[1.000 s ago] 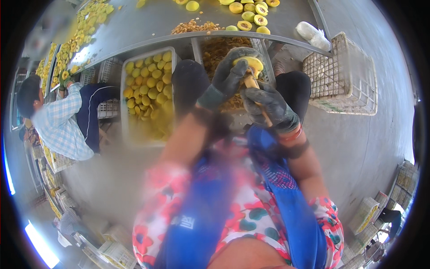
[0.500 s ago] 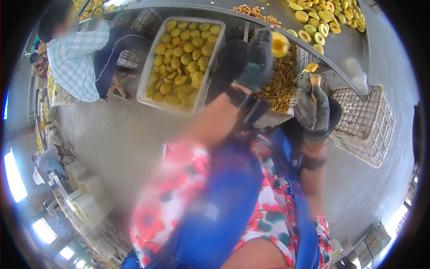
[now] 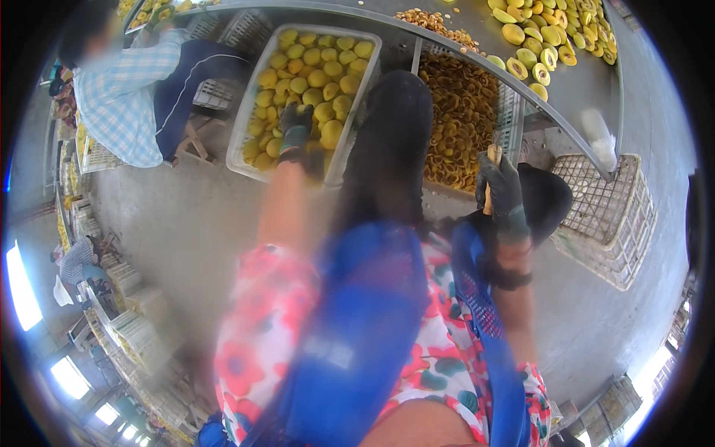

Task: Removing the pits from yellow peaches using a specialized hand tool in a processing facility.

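My left hand [image 3: 296,125], in a dark grey glove, reaches into a pale plastic tub [image 3: 240,153] of yellow peaches [image 3: 313,77]. Its fingers look spread over the fruit, and no piece shows in its grip. In a matching glove, my right hand [image 3: 506,186] is closed round a wooden-handled tool [image 3: 492,158], held upright near my right knee. The tool's working end cannot be made out. Left of that hand stands a crate [image 3: 509,113] filled with brownish scooped-out fruit scraps [image 3: 458,123].
Beyond the crate runs a metal worktable [image 3: 477,15], bearing halved peaches [image 3: 551,37] and a strip of scraps [image 3: 439,24]. An upturned-looking white lattice crate [image 3: 603,216] stands at right. On the left, a person in a checked shirt [image 3: 130,97] sits working.
My left hand has swung left from above the scrap crate into the tub; the peach half it held no longer shows in it. My right hand has lowered, and the fruit bit on the tool is gone.
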`<state>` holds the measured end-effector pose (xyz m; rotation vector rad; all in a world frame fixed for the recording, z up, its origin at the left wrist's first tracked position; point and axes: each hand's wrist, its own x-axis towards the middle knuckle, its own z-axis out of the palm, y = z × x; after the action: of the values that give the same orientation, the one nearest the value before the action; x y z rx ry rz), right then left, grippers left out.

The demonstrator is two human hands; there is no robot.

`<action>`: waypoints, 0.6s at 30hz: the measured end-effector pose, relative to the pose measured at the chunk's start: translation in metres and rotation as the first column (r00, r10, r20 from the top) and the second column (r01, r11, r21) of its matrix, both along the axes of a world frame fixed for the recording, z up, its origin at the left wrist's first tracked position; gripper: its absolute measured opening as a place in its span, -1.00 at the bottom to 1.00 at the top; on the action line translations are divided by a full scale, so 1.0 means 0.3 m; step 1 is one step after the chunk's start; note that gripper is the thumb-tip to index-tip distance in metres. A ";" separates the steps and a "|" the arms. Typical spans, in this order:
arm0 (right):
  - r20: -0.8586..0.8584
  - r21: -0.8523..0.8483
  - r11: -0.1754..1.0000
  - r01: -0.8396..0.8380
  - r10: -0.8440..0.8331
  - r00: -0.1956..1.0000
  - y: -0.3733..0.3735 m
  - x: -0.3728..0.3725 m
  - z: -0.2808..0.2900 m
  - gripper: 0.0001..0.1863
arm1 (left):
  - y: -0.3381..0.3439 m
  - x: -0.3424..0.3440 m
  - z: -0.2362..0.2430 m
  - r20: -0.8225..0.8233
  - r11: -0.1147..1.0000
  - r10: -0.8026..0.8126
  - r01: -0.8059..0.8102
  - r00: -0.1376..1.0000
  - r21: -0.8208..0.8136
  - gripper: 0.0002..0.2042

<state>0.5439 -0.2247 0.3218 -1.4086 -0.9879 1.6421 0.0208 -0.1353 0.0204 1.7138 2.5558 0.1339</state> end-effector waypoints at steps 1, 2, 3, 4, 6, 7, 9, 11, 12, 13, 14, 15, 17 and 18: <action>0.052 -0.032 0.999 0.037 -0.035 0.998 -0.001 0.016 -0.018 -0.91 | -0.001 0.143 -0.046 0.049 0.999 -0.032 0.033 0.998 -0.017 -0.43; 0.119 -0.049 0.993 0.107 -0.100 0.988 -0.009 0.065 -0.041 -0.91 | 0.028 0.374 -0.038 0.237 1.000 0.000 -0.001 0.971 0.003 -0.56; 0.132 -0.077 0.983 0.166 -0.155 0.979 -0.015 0.077 -0.041 -0.90 | 0.026 0.459 0.018 0.376 0.996 0.074 -0.087 0.924 0.019 -0.67; 0.091 -0.099 0.982 0.158 -0.149 0.985 -0.011 0.035 -0.027 -0.89 | -0.025 0.362 0.001 0.345 0.991 0.110 -0.129 0.932 0.031 -0.67; 0.023 -0.121 0.987 0.105 -0.103 0.994 -0.015 -0.008 -0.007 -0.89 | -0.116 0.236 -0.038 -0.238 0.980 -0.171 0.191 0.956 0.062 -0.49; 0.026 -0.152 0.978 0.143 -0.140 0.990 -0.016 0.014 -0.032 -0.89 | -0.076 0.307 -0.013 -0.221 0.975 -0.196 0.215 0.955 0.064 -0.49; 0.099 -0.117 0.981 0.158 -0.146 0.984 -0.018 0.062 -0.079 -0.89 | -0.034 0.467 0.060 0.079 0.988 0.042 -0.053 0.996 0.145 -0.38; 0.127 -0.071 0.990 0.120 -0.111 0.986 -0.024 0.069 -0.118 -0.89 | -0.064 0.410 0.060 0.069 0.992 0.003 -0.012 0.998 0.127 -0.40; 0.113 -0.058 0.996 0.066 -0.059 0.992 -0.016 0.052 -0.150 -0.89 | -0.062 0.355 0.071 0.060 0.994 -0.028 0.021 0.998 0.106 -0.41; 0.117 -0.043 0.998 0.036 -0.031 0.993 -0.005 0.055 -0.159 -0.88 | -0.047 0.322 0.105 0.117 0.977 -0.214 0.213 0.970 0.021 -0.45; 0.124 -0.029 0.997 0.069 -0.065 0.990 -0.001 0.050 -0.148 -0.88 | -0.028 0.308 0.153 0.179 0.915 -0.385 0.400 0.905 -0.056 -0.49; 0.120 -0.044 0.996 0.071 -0.065 0.991 -0.002 0.033 -0.132 -0.86 | 0.011 0.339 0.202 0.179 0.903 -0.413 0.427 0.893 -0.043 -0.49; 0.092 -0.069 0.994 0.087 -0.081 0.992 -0.010 0.065 -0.148 -0.81 | 0.095 0.419 0.307 0.173 0.984 0.012 -0.043 0.985 0.176 -0.60; 0.088 -0.061 0.993 0.099 -0.094 0.992 -0.012 0.075 -0.147 -0.81 | 0.145 0.436 0.377 0.145 0.912 -0.164 0.094 0.976 0.400 -0.58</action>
<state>0.5665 -0.2285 0.2776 -1.5574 -0.9060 1.5674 0.1515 -0.0918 0.1335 1.8871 2.3933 0.8029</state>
